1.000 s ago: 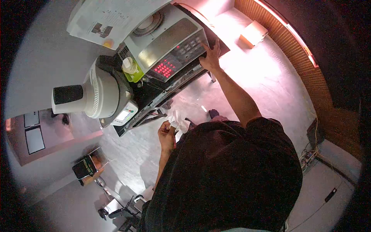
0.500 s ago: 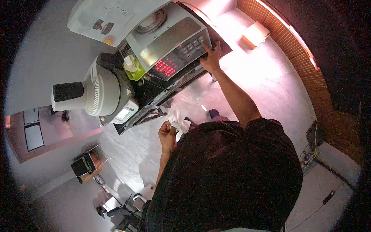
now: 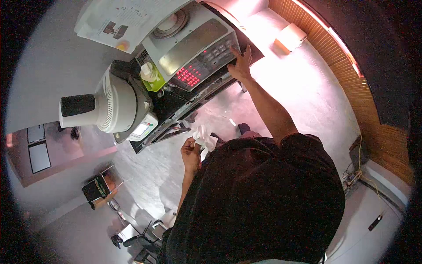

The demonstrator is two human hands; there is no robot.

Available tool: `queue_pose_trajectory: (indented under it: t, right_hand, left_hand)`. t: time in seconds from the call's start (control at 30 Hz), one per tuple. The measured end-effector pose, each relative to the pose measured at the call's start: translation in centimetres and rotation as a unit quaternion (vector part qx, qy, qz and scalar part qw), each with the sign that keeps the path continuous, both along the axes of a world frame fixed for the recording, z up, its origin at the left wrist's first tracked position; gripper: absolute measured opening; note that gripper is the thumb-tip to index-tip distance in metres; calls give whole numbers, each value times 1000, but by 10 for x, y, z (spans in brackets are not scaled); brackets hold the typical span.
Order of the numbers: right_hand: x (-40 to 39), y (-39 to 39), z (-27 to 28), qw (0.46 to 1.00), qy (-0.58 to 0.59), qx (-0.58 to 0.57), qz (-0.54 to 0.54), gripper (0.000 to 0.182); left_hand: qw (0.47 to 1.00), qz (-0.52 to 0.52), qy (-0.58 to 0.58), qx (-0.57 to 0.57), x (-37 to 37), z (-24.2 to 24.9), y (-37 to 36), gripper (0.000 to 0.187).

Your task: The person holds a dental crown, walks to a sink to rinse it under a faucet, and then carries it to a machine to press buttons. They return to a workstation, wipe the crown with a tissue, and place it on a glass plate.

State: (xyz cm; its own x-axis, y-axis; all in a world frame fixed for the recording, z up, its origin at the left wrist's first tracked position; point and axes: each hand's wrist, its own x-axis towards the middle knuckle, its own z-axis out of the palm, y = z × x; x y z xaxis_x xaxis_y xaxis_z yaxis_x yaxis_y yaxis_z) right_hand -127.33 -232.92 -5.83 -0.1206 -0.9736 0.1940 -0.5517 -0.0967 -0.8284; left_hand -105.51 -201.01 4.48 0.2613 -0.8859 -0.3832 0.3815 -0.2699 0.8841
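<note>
My right hand (image 3: 241,65) is at the right end of the front panel of a silver machine (image 3: 189,48), fingers spread, one fingertip at the panel's buttons. Red digits glow on the left part of that panel. Lower down, my left hand (image 3: 190,152) is closed on a crumpled white tissue (image 3: 205,138), held in front of my body above the floor. Left of the machine, a green tray (image 3: 154,82) carries a white-capped container (image 3: 148,72).
A large white and grey device (image 3: 116,103) with a small screen stands on the bench's left part. Printed sheets (image 3: 121,24) hang above. A white box (image 3: 291,38) lies at upper right, a chair (image 3: 101,187) at lower left, cables (image 3: 351,176) at right.
The view has shifted very slightly. Both hands stay in nearly the same places, the left still with the tissue.
</note>
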Motion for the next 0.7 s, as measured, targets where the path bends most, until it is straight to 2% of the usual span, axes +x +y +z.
queue_pose_trajectory:
  t: [0.13,0.23,0.43,0.63,0.7]
  right_hand:
    - [-1,1,0,1000,5,12,-19,82]
    - [0,6,2,999,-22,30,-17,81]
    - [1,7,-6,998,46,40,-16,81]
    - [1,7,-10,997,8,71,14,85]
    - [4,1,-22,996,49,64,34,86]
  left_hand:
    - [999,10,-17,27,-6,15,-3,15]
    - [1000,12,1,6,-2,7,0,13]
    - [1000,28,5,3,-2,3,0,21]
    - [1000,14,3,4,3,1,3,23]
    - [1000,16,5,-8,4,-1,4,23]
